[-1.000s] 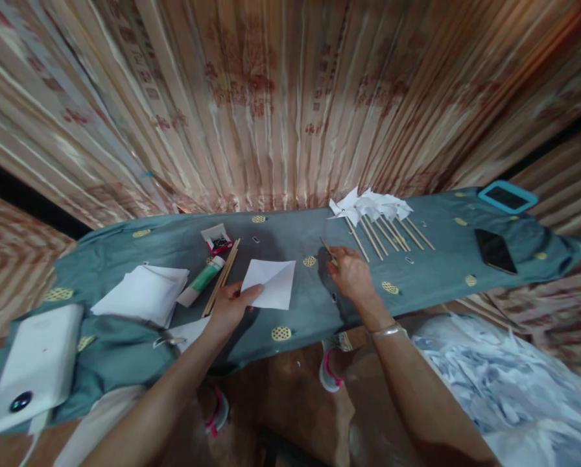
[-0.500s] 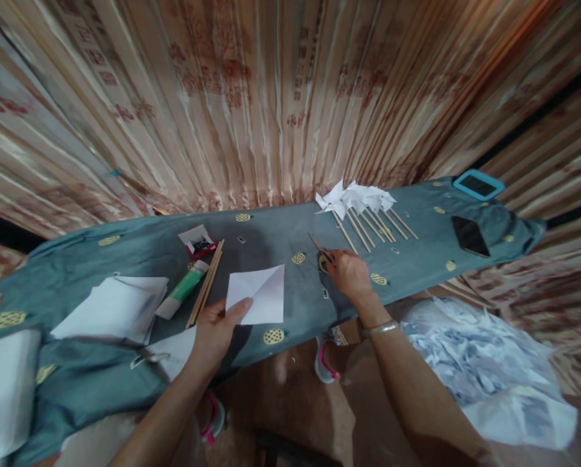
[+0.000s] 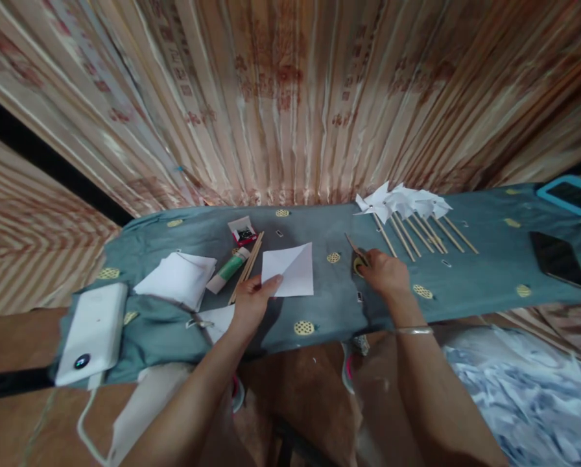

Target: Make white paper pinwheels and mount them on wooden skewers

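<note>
A square white paper sheet with a diagonal crease is pinched by my left hand, the thumb on top near its lower left corner. To the right, my right hand is closed around the handles of a pair of scissors, whose blades point away toward the curtain. Left of the sheet lie several thin wooden sticks, a green and white tube and a small red box with its lid raised and dark bits inside.
White paper pinwheels on sticks lie at the back right. Further right are a phone and a blue-framed device. A paper stack and a white power bank with a cable occupy the left. A plastic bag stands below the right front edge.
The camera view has turned left, so everything sits further right and the whole power bank shows. Both hands keep hold of the paper and the scissors.
</note>
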`<state>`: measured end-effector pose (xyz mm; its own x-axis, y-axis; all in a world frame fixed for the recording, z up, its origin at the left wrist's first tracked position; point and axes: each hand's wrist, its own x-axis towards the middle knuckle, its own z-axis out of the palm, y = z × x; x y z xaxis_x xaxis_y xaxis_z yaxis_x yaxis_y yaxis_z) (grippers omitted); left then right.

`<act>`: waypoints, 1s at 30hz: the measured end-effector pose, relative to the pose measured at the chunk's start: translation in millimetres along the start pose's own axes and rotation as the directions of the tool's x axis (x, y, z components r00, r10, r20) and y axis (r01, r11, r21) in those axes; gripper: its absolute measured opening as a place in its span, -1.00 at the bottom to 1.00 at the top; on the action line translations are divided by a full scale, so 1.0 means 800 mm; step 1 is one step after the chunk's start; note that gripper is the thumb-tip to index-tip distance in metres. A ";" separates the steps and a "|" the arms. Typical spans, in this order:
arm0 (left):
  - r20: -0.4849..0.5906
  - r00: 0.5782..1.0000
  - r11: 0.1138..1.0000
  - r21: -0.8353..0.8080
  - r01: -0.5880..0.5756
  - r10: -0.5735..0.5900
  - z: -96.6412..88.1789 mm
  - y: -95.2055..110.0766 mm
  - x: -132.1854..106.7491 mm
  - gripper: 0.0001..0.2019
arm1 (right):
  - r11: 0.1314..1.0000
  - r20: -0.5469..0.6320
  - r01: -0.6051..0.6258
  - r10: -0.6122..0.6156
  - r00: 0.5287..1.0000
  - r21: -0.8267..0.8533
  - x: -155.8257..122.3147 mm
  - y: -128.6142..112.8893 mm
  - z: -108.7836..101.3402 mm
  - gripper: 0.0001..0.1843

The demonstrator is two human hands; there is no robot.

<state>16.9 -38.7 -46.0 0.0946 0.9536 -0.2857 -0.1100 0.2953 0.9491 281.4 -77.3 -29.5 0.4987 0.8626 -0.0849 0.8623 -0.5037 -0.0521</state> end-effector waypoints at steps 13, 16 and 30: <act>0.054 0.997 0.996 0.067 -0.055 0.052 0.012 -0.002 0.024 -0.70 | 0.053 0.165 -0.161 -0.082 0.983 0.986 -0.013 -0.044 0.018 -0.55; 0.077 0.996 0.998 0.043 -0.051 0.047 0.011 0.002 0.025 -0.71 | -0.102 0.251 -0.265 -0.133 0.959 0.959 -0.021 -0.066 0.013 -0.52; 0.080 0.995 0.998 0.020 -0.061 0.059 0.000 0.004 0.033 -0.69 | -0.060 0.163 -0.194 -0.337 0.927 0.979 -0.036 -0.093 0.016 -0.61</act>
<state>19.2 -12.5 -50.2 0.1672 0.9616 -0.2178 -0.0954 0.2356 0.9672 201.8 -65.4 -35.6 0.1578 0.9619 -0.2232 -0.2339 -0.1832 -0.9548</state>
